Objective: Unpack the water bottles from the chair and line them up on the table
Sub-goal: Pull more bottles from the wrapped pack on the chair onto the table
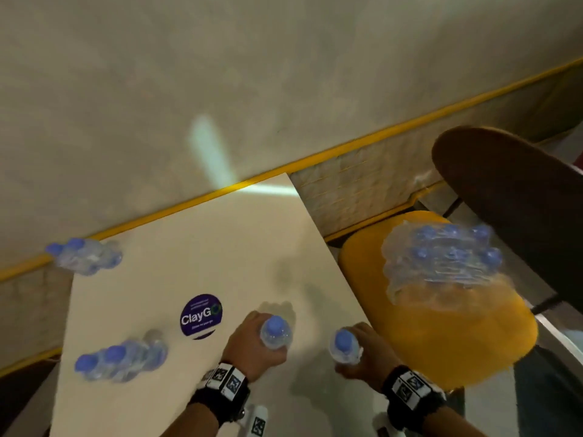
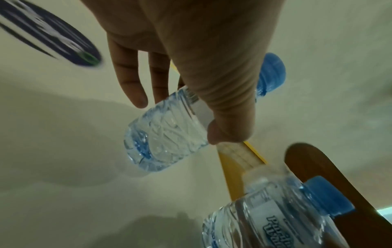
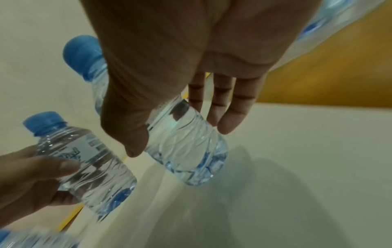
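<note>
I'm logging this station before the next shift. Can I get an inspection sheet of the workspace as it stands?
Surface: cream table, round ClayGo sticker on it.
Job's things: two bottle groups on the table, far left and near left; wrapped pack on the yellow chair.
Clutter: nothing seen.
Grips: left hand holds a bottle; right hand holds another bottle, both above the table.
Cables: nothing seen.
Surroundings: mottled wall with yellow trim.
</note>
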The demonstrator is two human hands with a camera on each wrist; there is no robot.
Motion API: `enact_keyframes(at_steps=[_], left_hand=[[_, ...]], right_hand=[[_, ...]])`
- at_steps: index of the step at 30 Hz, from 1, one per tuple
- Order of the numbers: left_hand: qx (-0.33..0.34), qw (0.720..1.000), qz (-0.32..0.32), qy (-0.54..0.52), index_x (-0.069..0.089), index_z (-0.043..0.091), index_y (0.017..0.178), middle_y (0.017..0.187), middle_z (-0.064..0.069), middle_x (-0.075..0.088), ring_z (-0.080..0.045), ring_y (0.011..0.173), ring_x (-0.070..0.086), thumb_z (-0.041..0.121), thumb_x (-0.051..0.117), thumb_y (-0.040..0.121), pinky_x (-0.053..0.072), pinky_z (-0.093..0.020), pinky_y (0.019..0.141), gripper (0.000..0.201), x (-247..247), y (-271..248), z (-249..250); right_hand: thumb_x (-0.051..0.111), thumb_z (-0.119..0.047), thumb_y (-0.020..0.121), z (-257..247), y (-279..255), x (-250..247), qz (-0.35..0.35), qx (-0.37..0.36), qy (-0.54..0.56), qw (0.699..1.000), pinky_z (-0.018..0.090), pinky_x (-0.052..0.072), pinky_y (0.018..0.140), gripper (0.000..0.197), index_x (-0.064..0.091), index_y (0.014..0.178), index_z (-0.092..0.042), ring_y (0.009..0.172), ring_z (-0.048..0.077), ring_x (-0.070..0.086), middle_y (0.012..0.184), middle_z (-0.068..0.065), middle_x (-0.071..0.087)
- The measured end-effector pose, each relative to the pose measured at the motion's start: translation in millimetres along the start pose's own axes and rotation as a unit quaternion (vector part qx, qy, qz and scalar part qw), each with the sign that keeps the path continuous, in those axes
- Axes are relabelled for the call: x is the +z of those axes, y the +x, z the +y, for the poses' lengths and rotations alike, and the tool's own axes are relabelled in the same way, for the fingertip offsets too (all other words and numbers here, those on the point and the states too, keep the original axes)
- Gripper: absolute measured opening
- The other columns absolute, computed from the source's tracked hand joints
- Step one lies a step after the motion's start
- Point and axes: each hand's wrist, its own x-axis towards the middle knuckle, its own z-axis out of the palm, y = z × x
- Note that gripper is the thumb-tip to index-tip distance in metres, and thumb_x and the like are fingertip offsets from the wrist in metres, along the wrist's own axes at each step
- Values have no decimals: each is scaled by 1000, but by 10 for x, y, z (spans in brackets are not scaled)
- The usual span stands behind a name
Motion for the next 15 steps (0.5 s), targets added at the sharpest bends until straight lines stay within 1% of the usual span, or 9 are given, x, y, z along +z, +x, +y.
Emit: enact_keyframes(at_steps=[1,3,6,7,9,10,11,13,15], left_hand=[[-18,1000,15,-8,66,38,107,104,18,61,-5,92,65,52,78,56,52,-25,82,54,-102,-97,-264],[-56,997,50,-33,64,37,111,106,20,62,-1,93,65,50,81,57,51,-25,82,59,-322,-349,-672],[-119,986,96,-69,63,37,105,101,16,67,-1,92,67,43,87,60,49,-25,79,52,-594,-700,-1279],[-135,982,108,-76,63,38,102,98,14,68,-2,91,68,41,89,62,49,-26,79,48,-671,-816,-1469],[-161,972,142,-97,64,39,103,100,11,69,-6,95,69,35,93,63,51,-30,83,49,-821,-1025,-1793],[-174,967,152,-110,65,39,104,102,10,70,-8,96,69,33,94,63,52,-32,84,50,-882,-1112,-1933],[-184,960,168,-125,66,38,104,103,8,70,-9,96,70,31,95,63,53,-33,84,51,-946,-1195,-2067],[-204,951,185,-142,67,33,103,102,4,70,-8,93,69,26,96,64,54,-31,81,50,-1040,-1303,-2296],[-199,951,182,-150,70,29,102,98,0,72,-8,88,72,31,97,64,59,-36,78,47,-1163,-1391,-2450]], right_hand=[[85,-51,58,-175,79,137,-20,-29,-15,999,22,45,88,64,56,113,-40,97,7,57,110,-13,53],[85,-48,58,-572,223,400,-60,-70,-30,995,26,47,88,59,53,107,-47,95,9,58,108,-12,52],[84,-49,56,-1152,400,851,-106,-117,-57,986,29,49,87,53,49,95,-54,95,12,58,108,-10,52],[83,-49,55,-1335,455,1018,-118,-131,-60,983,29,48,87,52,52,97,-52,96,13,57,107,-9,52],[85,-44,58,-1710,538,1348,-140,-151,-75,976,30,46,90,54,60,106,-37,99,16,56,105,-9,51],[86,-40,61,-1895,567,1503,-149,-157,-92,972,30,45,92,56,62,111,-28,102,17,55,104,-8,51],[86,-39,62,-2049,603,1664,-154,-166,-102,969,30,44,94,58,62,113,-24,103,18,54,105,-8,51],[87,-42,60,-2268,665,1930,-151,-162,-109,969,28,43,94,63,62,115,-25,103,17,54,109,-6,55],[86,-45,57,-2416,761,2215,-154,-158,-125,967,26,43,92,63,62,112,-27,103,16,54,111,-3,59]])
